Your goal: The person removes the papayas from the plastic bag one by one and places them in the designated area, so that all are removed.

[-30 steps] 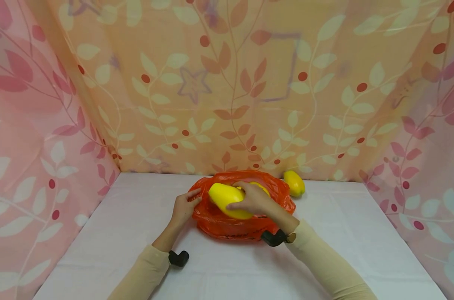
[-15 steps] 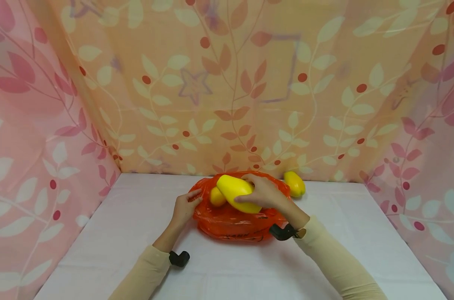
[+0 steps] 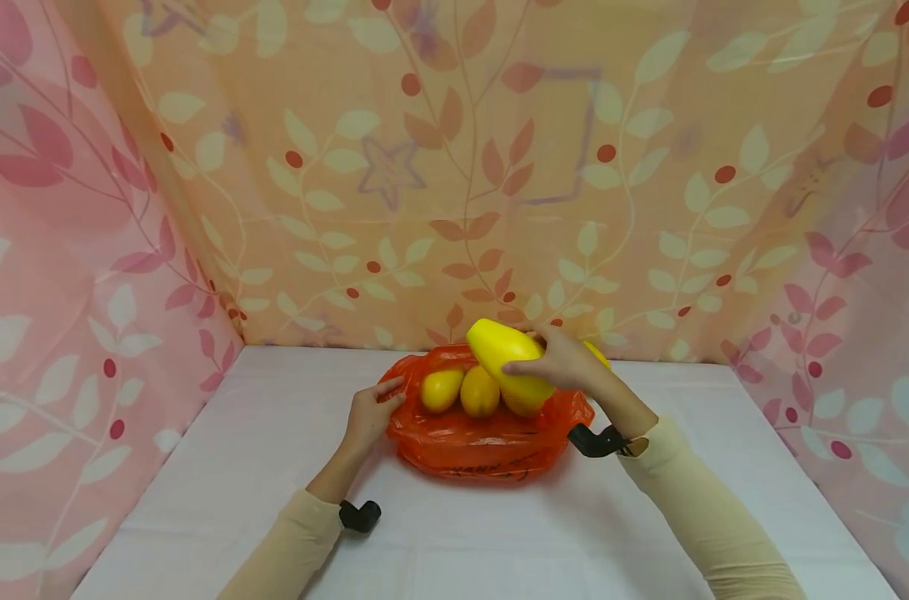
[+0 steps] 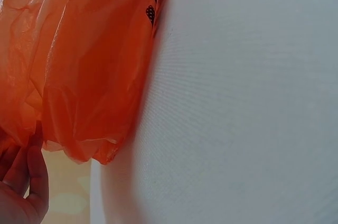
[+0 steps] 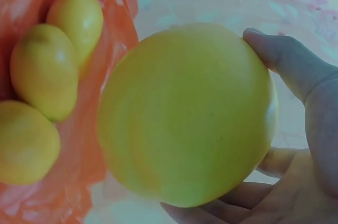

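My right hand grips a large yellow papaya, thumb on the near side and fingers round the far side, raised over the right part of the red plastic bag. In the right wrist view the papaya's rounded end faces the camera. Several smaller yellow fruits sit in the wide mouth of the bag, side by side. At the bag's left rim, my left hand holds the plastic between thumb and fingers; the left wrist view shows its fingertips at the crinkled edge.
Another yellow fruit lies behind the bag at the right, mostly hidden by my right hand. A white cloth covers the table. Patterned curtains stand at the back and both sides.
My right hand has lifted the papaya up and to the right, out of the bag's middle, uncovering the smaller fruits in it. The left hand has stayed at the rim.
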Motion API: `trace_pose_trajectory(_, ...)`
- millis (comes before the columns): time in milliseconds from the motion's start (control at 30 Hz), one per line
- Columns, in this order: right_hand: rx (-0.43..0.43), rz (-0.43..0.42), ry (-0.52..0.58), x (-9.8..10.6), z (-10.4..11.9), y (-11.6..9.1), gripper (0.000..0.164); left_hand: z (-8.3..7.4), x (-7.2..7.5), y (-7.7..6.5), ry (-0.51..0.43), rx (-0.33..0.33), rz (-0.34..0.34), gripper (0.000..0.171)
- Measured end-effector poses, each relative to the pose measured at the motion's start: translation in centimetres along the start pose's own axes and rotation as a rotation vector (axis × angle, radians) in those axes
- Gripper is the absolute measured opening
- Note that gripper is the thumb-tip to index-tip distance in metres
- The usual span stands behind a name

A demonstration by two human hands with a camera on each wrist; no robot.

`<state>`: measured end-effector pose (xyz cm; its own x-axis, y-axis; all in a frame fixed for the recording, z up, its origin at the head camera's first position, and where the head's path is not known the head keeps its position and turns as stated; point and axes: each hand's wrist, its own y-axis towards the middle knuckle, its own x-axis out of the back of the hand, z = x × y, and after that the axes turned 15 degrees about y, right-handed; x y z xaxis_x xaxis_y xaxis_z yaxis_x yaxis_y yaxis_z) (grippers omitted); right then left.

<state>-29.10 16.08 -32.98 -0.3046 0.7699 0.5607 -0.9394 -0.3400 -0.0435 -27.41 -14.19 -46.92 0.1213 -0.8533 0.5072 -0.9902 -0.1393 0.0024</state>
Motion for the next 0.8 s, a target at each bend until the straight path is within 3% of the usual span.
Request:
trace_pose_trajectory(133, 0.005, -0.016, 0.027, 1.1, -0.1, -0.1, 0.081, 0.1, 0.0, 0.0, -0.003, -0.001, 0.003, 0.037)
trace_pose_trajectory(567, 0.013, -0.096, -0.031, 3.8, -0.6, -0.5, 0.084, -0.1, 0.1, 0.2, 0.002, 0.008, 0.011, 0.038)
trace_pose_trajectory(800, -0.025, -0.128, -0.061, 5.2, -1.4, -0.5, 0.087, 0.2, -0.1, 0.0, -0.008, 0.011, 0.01, 0.038)
